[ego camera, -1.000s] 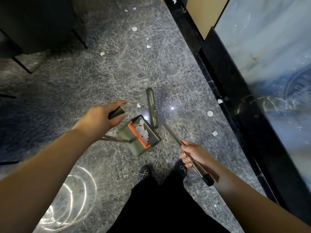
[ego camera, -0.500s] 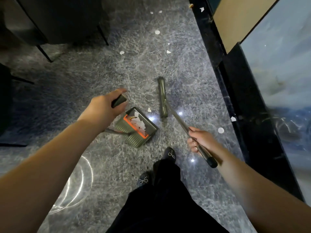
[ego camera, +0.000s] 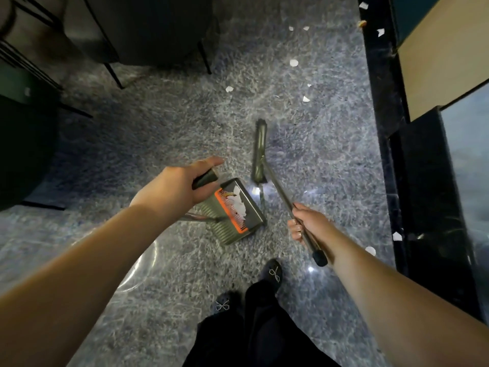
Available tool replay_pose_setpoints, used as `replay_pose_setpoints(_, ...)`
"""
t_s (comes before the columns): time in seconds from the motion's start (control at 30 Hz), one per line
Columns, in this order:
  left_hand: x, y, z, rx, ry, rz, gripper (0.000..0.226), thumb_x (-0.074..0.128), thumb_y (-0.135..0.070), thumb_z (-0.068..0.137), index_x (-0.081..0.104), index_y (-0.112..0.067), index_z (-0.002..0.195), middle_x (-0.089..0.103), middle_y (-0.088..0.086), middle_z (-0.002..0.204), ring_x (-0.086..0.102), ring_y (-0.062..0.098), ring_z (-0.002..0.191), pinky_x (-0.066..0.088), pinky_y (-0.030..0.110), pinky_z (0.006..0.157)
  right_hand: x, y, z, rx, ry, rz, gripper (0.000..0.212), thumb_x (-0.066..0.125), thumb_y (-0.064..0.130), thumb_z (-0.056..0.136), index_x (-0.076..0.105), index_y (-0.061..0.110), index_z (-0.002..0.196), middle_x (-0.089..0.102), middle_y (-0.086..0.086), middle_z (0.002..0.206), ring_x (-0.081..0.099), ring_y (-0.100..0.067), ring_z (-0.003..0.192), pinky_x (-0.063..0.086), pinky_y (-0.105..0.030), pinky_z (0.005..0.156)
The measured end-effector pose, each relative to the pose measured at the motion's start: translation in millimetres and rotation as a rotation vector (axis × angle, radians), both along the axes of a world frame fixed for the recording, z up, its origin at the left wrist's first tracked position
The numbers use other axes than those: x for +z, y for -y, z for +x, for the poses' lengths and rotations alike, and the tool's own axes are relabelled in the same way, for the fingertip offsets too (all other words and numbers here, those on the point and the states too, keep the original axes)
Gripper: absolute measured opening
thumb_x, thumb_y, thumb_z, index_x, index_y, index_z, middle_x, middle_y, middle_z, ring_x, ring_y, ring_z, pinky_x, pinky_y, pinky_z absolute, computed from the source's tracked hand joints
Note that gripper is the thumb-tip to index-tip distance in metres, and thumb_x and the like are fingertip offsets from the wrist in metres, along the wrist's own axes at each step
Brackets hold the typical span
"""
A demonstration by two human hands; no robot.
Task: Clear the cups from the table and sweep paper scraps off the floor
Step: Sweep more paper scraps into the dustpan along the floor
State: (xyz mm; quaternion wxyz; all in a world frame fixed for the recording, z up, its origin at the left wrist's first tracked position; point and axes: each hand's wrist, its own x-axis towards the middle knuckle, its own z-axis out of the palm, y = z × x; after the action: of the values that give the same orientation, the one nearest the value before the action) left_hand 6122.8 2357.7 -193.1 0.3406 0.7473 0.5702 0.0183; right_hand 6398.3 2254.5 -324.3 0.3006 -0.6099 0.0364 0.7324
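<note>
Sweeping stage, floor only; the table and cups are out of sight, so that half cannot be judged.

- Left hand [ego camera: 177,187]: fingers curled round the black grip of the dustpan handle [ego camera: 205,178], forefinger stretched forward.
- Dustpan [ego camera: 235,207]: landmark for this entry. Dark pan with an orange lip, resting on the floor, mouth toward the broom. White scraps already lie inside, so part of the sweeping looks done.
- Right hand [ego camera: 308,223]: clamped round the metal broom shaft [ego camera: 284,193], to the right of the dustpan, well below the shaft's capped end.
- Broom head [ego camera: 259,152]: just beyond the dustpan's far right corner, bristles down on the floor.
- 1 scrap [ego camera: 255,191]: between the dustpan and the broom head, just off the pan's mouth; likely next in.
- Paper scraps [ego camera: 293,62] left: several scattered well beyond the dustpan, more along the black skirting [ego camera: 381,107] to its right, and 2 [ego camera: 396,236] near the skirting level with the pan. By this count a good share remains.
- Floor [ego camera: 158,260]: polished grey-blue veined stone, glossy, with lamp glare; scraps should slide easily.
- Room: dark chair [ego camera: 148,30] on thin legs beyond and left of the dustpan; pale panel wall [ego camera: 436,62] above the skirting; the person's dark shoes [ego camera: 272,271] just behind the pan.
</note>
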Motion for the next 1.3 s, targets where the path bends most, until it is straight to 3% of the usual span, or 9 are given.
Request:
replay_pose_setpoints(0.1, 0.6, -3.3, -0.8, 0.007, -0.008, -0.003, 0.051, 0.063, -0.049, 0.088, 0.034, -0.071, 0.123, 0.056, -0.037, 0.078, 0.055, -0.019, 0.070, 0.044, 0.014, 0.064, -2.5, -4.4, -4.3, -0.001, -0.067, -0.119, 0.045, 0.029, 0.012, 0.104, 0.031, 0.036, 0.142, 0.035, -0.002, 0.062, 0.037, -0.007, 0.034, 0.032, -0.014, 0.034)
replay_pose_setpoints(0.23, 0.0, -5.0, 2.5, 0.000, -0.006, -0.025, 0.050, 0.064, -0.044, 0.090, 0.037, -0.067, 0.126, 0.062, -0.027, 0.083, 0.062, -0.002, 0.077, 0.051, 0.025, 0.072, 5.8, 5.2, -9.6, 0.019, -0.075, -0.181, 0.047, 0.028, 0.013, 0.104, 0.030, 0.040, 0.142, 0.035, 0.001, 0.053, 0.034, -0.006, 0.032, 0.030, -0.011, 0.035)
replay_pose_setpoints(0.33, 0.7, -4.2, 1.3, -0.004, -0.003, -0.028, 0.050, 0.063, -0.044, 0.091, 0.035, -0.070, 0.124, 0.062, -0.027, 0.083, 0.061, -0.007, 0.076, 0.054, 0.026, 0.070, 14.6, 21.0, -21.1, -0.029, -0.130, -0.240, 0.042, 0.028, 0.016, 0.104, 0.035, 0.042, 0.137, 0.037, 0.002, 0.047, 0.033, -0.005, 0.029, 0.029, -0.010, 0.033)
replay_pose_setpoints(0.47, 2.4, -0.8, 1.4, 0.003, 0.015, -0.019, 0.048, 0.061, -0.048, 0.090, 0.034, -0.072, 0.121, 0.058, -0.029, 0.076, 0.059, -0.011, 0.069, 0.046, 0.018, 0.056, 35.2, 42.8, -34.1, -0.047, -0.150, -0.288, 0.024, 0.031, 0.019, 0.104, 0.052, 0.030, 0.109, 0.036, 0.002, 0.046, 0.031, -0.005, 0.027, 0.027, -0.011, 0.029)
replay_pose_setpoints(0.57, 3.8, 5.1, 4.2, -0.006, 0.026, -0.020, 0.047, 0.061, -0.048, 0.091, 0.035, -0.071, 0.123, 0.060, -0.026, 0.081, 0.063, -0.002, 0.072, 0.055, 0.026, 0.062, 53.4, 55.9, -33.1, -0.093, -0.248, -0.288, 0.028, 0.032, 0.028, 0.103, 0.045, 0.020, 0.079, 0.033, 0.004, 0.044, 0.032, -0.005, 0.025, 0.028, -0.013, 0.026)
replay_pose_setpoints(0.7, 2.9, 16.4, 4.8, -0.023, 0.040, -0.024, 0.047, 0.061, -0.047, 0.091, 0.039, -0.064, 0.129, 0.065, -0.016, 0.091, 0.066, 0.009, 0.083, 0.058, 0.035, 0.075, 71.7, 77.7, -35.8, -0.229, -0.206, -0.174, 0.017, 0.032, 0.023, 0.105, 0.049, 0.027, 0.105, 0.036, 0.003, 0.047, 0.032, -0.004, 0.027, 0.028, -0.012, 0.026)
replay_pose_setpoints(0.87, 9.9, 39.3, -4.3, 0.006, 0.139, -0.031, 0.041, 0.064, -0.041, 0.092, 0.051, -0.057, 0.127, 0.057, -0.026, 0.075, 0.054, -0.013, 0.053, 0.034, 0.006, 0.039, 81.8, 109.7, -48.0, -0.145, -0.049, -0.075, 0.032, 0.028, 0.021, 0.106, 0.036, 0.028, 0.137, 0.035, 0.005, 0.042, 0.030, -0.003, 0.027, 0.025, -0.010, 0.030)
replay_pose_setpoints(1.17, 24.0, 106.9, 9.3, -0.194, 0.212, -0.101, 0.042, 0.067, -0.036, 0.090, 0.055, -0.055, 0.125, 0.057, -0.030, 0.089, 0.056, -0.018, 0.066, 0.039, 0.005, 0.048, 104.6, 219.5, -49.3, -0.170, 0.124, -0.007, 0.030, 0.026, 0.014, 0.106, 0.038, 0.026, 0.131, 0.032, 0.003, 0.045, 0.030, -0.006, 0.028, 0.026, -0.014, 0.032)
replay_pose_setpoints(1.3, 33.9, 123.4, 38.1, -0.296, 0.193, -0.068, 0.041, 0.065, -0.042, 0.090, 0.050, -0.063, 0.121, 0.060, -0.025, 0.089, 0.059, -0.005, 0.068, 0.042, 0.009, 0.050, 119.3, 279.0, -45.4, -0.276, 0.238, -0.009, 0.028, 0.030, 0.011, 0.104, 0.044, 0.013, 0.128, 0.032, -0.002, 0.055, 0.030, -0.007, 0.032, 0.026, -0.015, 0.034)
